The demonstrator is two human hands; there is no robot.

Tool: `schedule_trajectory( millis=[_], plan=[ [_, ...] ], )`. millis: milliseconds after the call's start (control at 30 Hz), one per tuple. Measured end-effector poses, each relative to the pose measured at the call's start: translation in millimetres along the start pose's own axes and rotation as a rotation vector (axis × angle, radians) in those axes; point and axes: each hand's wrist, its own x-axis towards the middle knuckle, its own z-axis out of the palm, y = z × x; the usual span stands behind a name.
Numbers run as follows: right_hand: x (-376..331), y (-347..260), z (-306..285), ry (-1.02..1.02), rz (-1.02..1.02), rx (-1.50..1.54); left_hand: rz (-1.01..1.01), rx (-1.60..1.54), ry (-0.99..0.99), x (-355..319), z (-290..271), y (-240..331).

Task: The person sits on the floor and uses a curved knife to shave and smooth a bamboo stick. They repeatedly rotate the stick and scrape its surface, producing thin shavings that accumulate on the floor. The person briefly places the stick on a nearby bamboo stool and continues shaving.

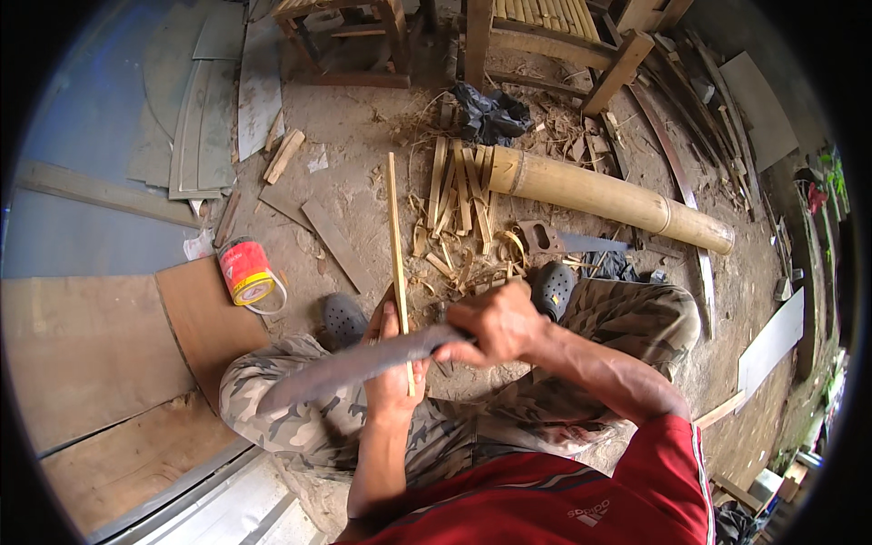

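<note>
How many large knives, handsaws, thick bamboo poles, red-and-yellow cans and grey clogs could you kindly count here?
Large knife: 1
Handsaw: 1
Thick bamboo pole: 1
Red-and-yellow can: 1
Grey clogs: 2
Total: 6

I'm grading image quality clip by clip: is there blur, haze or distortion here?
Head view: motion blur smears the knife in the right hand, while the bamboo pole looks fairly sharp; head view: a black fisheye border rounds off the corners, and the blue panel looks hazy.
</note>
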Motion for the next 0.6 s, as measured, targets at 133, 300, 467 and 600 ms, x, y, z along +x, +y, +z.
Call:
schedule_trajectory(
  millis=[133, 300, 467, 600],
  plan=[
    [2.7, 25.2, 4.9, -0.063, 0.247, 0.040, -0.094, -0.121, -0.116, -0.8, -7.0, 5.8],
    [-1.2, 11.5, -0.7, -0.151, 0.041, 0.042, -0.116, -0.029, -0.060, 6.1, 5.0, 4.6],
    [1.3, 1.8, 1.8, -0.159, 0.151, 0.030, -0.125, -0.026, -0.051, 3.7, 8.4, 10.8],
    [1.0, 25.1, 6.6, -0.044, 0.096, -0.005, -0.162, -0.062, -0.108, 1.9, -4.3, 7.3]
  ],
)
